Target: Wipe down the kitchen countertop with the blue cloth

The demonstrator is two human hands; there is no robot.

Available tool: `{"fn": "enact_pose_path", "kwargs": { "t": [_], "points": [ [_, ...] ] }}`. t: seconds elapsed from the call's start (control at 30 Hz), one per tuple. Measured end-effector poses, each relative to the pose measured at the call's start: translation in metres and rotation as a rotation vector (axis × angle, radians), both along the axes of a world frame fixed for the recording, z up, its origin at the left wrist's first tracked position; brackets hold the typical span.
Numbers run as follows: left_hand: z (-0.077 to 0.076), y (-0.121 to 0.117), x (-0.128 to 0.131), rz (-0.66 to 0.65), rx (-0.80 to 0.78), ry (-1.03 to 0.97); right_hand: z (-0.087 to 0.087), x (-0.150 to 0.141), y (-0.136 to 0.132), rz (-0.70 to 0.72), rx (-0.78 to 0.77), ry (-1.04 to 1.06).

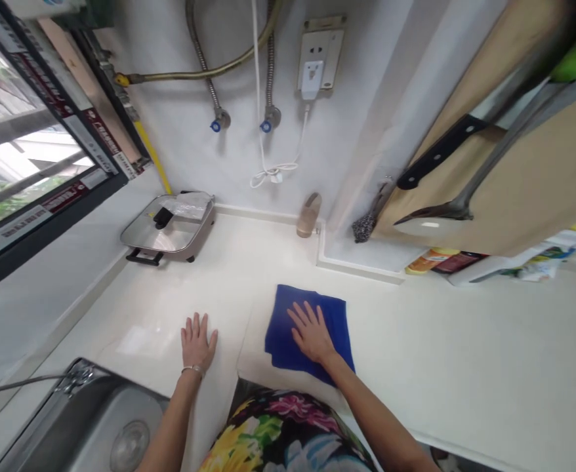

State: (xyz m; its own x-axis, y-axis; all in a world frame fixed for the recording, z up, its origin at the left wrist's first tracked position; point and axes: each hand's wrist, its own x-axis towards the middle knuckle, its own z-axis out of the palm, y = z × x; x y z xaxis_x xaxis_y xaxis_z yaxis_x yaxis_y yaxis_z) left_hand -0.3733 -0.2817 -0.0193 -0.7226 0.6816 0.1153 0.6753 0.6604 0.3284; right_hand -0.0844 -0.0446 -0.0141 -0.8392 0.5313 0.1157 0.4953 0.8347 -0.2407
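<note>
A blue cloth (283, 334) lies spread flat on the white countertop (465, 354). On top of it rests my right hand (311, 331), palm down with the fingers spread. To the left, my left hand (198, 344) lies flat on the bare counter, fingers stretched out and a bracelet (192, 369) at the wrist. That hand holds nothing and is apart from the cloth. Part of the cloth is hidden under my right hand and forearm.
A steel sink (96, 419) is set in at the lower left. An electric pan (167, 229) with a glass lid stands in the back-left corner, a brownish cup (308, 216) by the wall. At the right hang a knife (440, 152), a ladle (435, 213) and a scrubber (364, 227).
</note>
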Motion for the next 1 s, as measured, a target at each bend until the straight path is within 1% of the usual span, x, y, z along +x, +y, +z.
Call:
{"fn": "enact_pose_path", "kwargs": {
  "t": [0.07,0.17,0.23,0.3,0.37,0.4,0.43,0.47,0.5,0.53,0.6,0.63,0.67,0.73,0.8,0.83,0.9,0.93,1.0],
  "points": [
    [0.002,0.002,-0.003,0.003,-0.024,-0.001,-0.006,0.047,0.019,-0.124,0.047,-0.039],
    [0.009,0.012,-0.004,0.043,-0.111,-0.027,-0.019,0.13,0.041,-0.393,0.128,-0.102],
    [0.015,0.023,-0.004,0.085,-0.17,-0.044,-0.028,0.187,0.05,-0.591,0.163,-0.142],
    [0.021,0.038,-0.003,0.108,-0.207,-0.056,-0.035,0.238,0.057,-0.756,0.169,-0.178],
    [0.027,0.057,-0.001,0.097,-0.213,-0.064,-0.038,0.275,0.064,-0.899,0.146,-0.2],
    [0.03,0.068,0.0,0.079,-0.207,-0.064,-0.038,0.286,0.069,-0.974,0.13,-0.203],
    [0.033,0.08,0.003,0.055,-0.196,-0.063,-0.036,0.29,0.073,-1.051,0.113,-0.201],
    [0.036,0.093,0.006,0.024,-0.183,-0.06,-0.033,0.289,0.078,-1.129,0.1,-0.193],
    [0.038,0.108,0.01,-0.011,-0.171,-0.057,-0.028,0.281,0.082,-1.207,0.091,-0.182],
    [0.04,0.124,0.016,-0.046,-0.161,-0.055,-0.023,0.267,0.086,-1.266,0.085,-0.173],
    [0.043,0.159,0.03,-0.111,-0.155,-0.057,-0.011,0.228,0.09,-1.331,0.091,-0.146],
    [0.044,0.177,0.04,-0.141,-0.154,-0.059,-0.006,0.205,0.09,-1.306,0.087,-0.135],
    [0.043,0.195,0.051,-0.171,-0.156,-0.062,-0.002,0.181,0.088,-1.252,0.073,-0.126],
    [0.041,0.229,0.073,-0.23,-0.167,-0.073,0.003,0.14,0.079,-1.097,0.042,-0.094],
    [0.037,0.254,0.095,-0.257,-0.179,-0.055,0.006,0.113,0.068,-0.928,0.014,-0.05],
    [0.035,0.262,0.103,-0.255,-0.179,-0.031,0.006,0.106,0.064,-0.858,0.005,-0.029],
    [0.031,0.271,0.114,-0.242,-0.163,0.033,0.008,0.106,0.061,-0.753,-0.013,0.001],
    [0.029,0.273,0.117,-0.239,-0.156,0.058,0.01,0.112,0.065,-0.716,-0.023,0.009],
    [0.028,0.274,0.119,-0.244,-0.163,0.073,0.012,0.131,0.08,-0.68,-0.04,0.013]
  ]
}}
